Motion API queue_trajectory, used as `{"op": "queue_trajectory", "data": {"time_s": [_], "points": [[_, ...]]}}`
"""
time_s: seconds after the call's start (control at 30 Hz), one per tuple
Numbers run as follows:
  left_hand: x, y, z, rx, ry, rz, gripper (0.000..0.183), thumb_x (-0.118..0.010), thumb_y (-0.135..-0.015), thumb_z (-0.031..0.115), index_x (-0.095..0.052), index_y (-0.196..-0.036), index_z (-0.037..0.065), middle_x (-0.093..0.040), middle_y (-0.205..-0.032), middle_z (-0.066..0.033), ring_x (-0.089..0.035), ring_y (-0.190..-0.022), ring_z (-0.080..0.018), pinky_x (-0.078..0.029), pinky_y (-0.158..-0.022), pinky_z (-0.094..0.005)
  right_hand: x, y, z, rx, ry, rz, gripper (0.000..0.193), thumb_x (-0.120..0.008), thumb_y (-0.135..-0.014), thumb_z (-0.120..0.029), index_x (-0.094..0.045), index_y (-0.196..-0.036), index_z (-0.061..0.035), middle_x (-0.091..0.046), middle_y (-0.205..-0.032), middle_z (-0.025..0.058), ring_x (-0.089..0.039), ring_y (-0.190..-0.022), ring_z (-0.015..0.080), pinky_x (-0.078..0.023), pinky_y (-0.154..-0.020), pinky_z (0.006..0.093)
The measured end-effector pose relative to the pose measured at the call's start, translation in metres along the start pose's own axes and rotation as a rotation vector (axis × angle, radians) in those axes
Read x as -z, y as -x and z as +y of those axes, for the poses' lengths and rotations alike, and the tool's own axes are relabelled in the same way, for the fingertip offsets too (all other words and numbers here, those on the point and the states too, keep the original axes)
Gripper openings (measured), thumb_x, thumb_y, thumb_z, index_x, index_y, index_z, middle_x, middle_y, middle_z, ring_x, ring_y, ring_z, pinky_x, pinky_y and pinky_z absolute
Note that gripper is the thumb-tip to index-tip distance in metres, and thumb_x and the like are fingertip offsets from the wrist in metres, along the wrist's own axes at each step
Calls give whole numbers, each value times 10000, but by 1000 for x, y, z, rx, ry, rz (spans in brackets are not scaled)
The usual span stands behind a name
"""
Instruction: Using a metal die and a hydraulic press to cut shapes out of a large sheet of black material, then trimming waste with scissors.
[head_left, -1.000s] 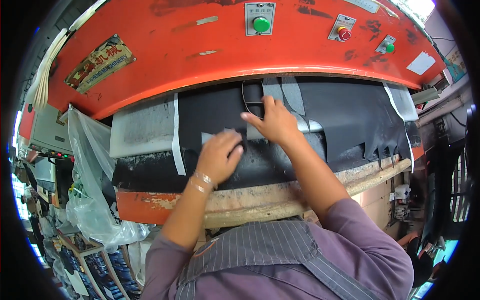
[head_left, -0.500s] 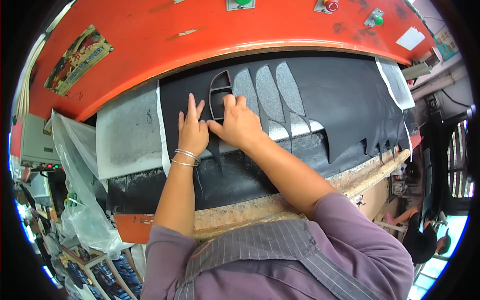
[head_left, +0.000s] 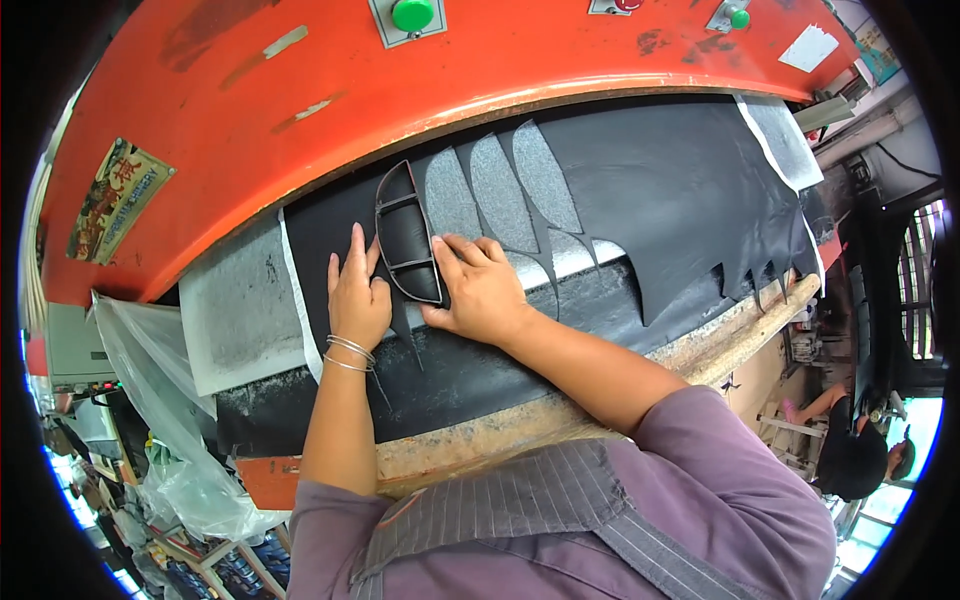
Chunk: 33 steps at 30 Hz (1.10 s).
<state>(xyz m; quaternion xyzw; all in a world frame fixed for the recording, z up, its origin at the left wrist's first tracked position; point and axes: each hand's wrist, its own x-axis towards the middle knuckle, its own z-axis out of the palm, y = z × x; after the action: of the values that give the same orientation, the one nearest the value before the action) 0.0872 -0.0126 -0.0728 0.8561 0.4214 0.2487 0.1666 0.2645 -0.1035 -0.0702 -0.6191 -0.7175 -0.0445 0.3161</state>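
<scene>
Lying upright between two flat, open hands, a narrow steel cutting die (head_left: pixel 407 236) is steadied on black sheet material (head_left: pixel 650 190). The left hand (head_left: pixel 357 298) is pressed just beside it; the right hand (head_left: pixel 480 290) touches its lower right edge, nearer.

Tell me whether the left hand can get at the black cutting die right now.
Probably yes: the left hand lies flat on the black sheet right beside the cutting die, with nothing between them.

Green button (head_left: pixel 413 14) on orange press head (head_left: pixel 300 110).
</scene>
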Motion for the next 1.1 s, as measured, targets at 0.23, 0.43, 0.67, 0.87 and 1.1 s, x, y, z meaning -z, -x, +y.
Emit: {"op": "queue_trajectory", "data": {"time_s": [0.23, 0.43, 0.67, 0.87, 1.1], "points": [[19, -5, 18, 157, 310, 49, 747, -500, -785, 24, -227, -1480, 34, -531, -1366, -126, -486, -1271, -258, -317, -1089, -388, 49, -6, 5, -101, -72, -64, 947, -746, -681, -556, -433, -1324, 65, -494, -1329, 238, -462, -1260, 349, -319, -1062, 436], [71, -7, 141, -214, 349, 545, 168, -593, -902, 129, -663, -1003, 14, -658, -878, -110, -630, -855, -224, -486, -792, -308, 211, -36, 115, -113, -586, 960, 761, -651, -898, -341, -303, -1411, 100, -317, -1485, 224, -295, -1390, 279, -230, -1136, 381], [96, -18, 236, -653, -182, 746, 107, -598, -862, 72, -588, -761, 39, -529, -679, -116, -500, -647, -310, -418, -636, -381, 336, -53, 242, -451, 70, 1363, 907, -416, -934, -590, -197, -1427, 139, -112, -1509, 347, -91, -1436, 414, -75, -1169, 431], [71, 78, 192, -383, 48, 350, 188, -579, -879, 147, -579, -747, 13, -546, -706, -154, -548, -682, -341, -452, -632, -407, 266, 44, 174, -137, -210, 918, 740, -567, -931, -414, -301, -1428, 64, -280, -1501, 241, -236, -1416, 316, -173, -1150, 400], [31, 232, 120, 31, 27, -106, 211, -582, -875, 226, -656, -799, 43, -617, -778, -143, -601, -766, -335, -483, -700, -422, 150, 143, -24, 137, -224, -462, 675, -717, -774, -487, -570, -1245, -26, -617, -1176, 196, -563, -1115, 352, -423, -989, 428]]}}
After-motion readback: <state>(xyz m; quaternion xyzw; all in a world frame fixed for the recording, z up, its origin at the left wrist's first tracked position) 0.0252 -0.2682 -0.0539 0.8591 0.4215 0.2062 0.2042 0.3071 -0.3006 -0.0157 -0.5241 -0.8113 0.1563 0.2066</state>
